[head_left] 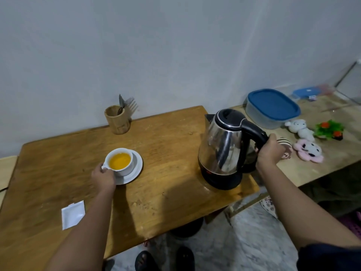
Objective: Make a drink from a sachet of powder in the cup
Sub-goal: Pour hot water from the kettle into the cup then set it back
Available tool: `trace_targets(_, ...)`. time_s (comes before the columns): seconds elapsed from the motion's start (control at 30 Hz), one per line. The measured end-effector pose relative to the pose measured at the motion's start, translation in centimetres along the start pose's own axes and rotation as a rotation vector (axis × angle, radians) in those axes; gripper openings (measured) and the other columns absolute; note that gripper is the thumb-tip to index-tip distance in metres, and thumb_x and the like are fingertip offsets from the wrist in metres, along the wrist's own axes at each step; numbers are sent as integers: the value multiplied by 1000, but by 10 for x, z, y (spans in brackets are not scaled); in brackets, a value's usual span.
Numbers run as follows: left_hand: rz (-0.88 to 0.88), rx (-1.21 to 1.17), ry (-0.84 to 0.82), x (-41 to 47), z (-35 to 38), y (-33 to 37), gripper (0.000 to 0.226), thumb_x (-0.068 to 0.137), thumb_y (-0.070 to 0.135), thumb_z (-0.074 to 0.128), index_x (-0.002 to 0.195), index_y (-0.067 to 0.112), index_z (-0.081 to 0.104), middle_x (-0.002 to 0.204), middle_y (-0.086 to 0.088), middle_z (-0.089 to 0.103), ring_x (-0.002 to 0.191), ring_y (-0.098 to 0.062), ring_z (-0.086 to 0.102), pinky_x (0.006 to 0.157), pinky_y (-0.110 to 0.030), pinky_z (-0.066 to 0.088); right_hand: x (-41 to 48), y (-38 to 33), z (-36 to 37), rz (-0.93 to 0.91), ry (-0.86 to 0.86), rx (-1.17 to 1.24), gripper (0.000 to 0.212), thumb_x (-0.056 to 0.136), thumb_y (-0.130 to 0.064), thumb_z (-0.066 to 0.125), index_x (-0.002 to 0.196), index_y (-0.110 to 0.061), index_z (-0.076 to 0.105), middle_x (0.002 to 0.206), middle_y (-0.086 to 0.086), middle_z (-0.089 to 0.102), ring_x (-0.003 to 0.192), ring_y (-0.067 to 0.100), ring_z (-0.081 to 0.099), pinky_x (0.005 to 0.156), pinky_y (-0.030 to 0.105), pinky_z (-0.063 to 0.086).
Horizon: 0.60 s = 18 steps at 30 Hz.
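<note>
A white cup (125,169) holding orange liquid (119,160) sits on a white saucer (136,169) on the wooden table (166,153). My left hand (103,178) grips the cup's handle at its near left side. A steel kettle (222,149) with a black lid and handle stands upright on its black base at the table's right edge. My right hand (270,150) is closed around the kettle's handle. A white sachet (72,214) lies flat near the table's front left.
A wooden holder (117,122) with forks and a knife stands at the back by the wall. On a lower bench to the right are a blue-lidded container (273,107), small plush toys (304,145) and a green plant ornament (329,130). Feet in sandals (166,259) show below the table edge.
</note>
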State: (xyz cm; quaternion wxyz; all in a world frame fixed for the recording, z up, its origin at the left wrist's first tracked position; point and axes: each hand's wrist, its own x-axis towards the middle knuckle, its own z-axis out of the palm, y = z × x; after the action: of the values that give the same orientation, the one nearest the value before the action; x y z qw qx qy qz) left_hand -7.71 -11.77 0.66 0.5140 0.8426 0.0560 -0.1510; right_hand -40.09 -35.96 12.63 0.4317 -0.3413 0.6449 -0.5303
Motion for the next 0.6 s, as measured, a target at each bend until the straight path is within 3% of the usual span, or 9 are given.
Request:
trace_targets(0.2,-20,6,23,-2,6,1,42,93,8,37,134,11,45,144,-15,43,128,-37,44,104,-46,39,11,10,-10,18,-5,58,24,79,-22,45,57,-16,40,59,2,43,55,18,43,59,40,36)
trace_targets(0.43,-54,-24,31,-2,8,0,42,95,10,37,137,14,42,147,-12,39,132,-35,40,107,-45,38,29,16,-20,-33,-27,127,32,86,-16,45,55,-16,39,55,4,42,46,20,41,44,33,31)
trace_targets(0.6,-51,-40,43,-2,8,-1,43,94,9,37,136,14,43,147,-12,40,131,-35,41,106,-46,38,36,21,-23,-52,-38,98,31,83,-23,46,53,-16,42,55,5,45,50,24,44,48,36,32)
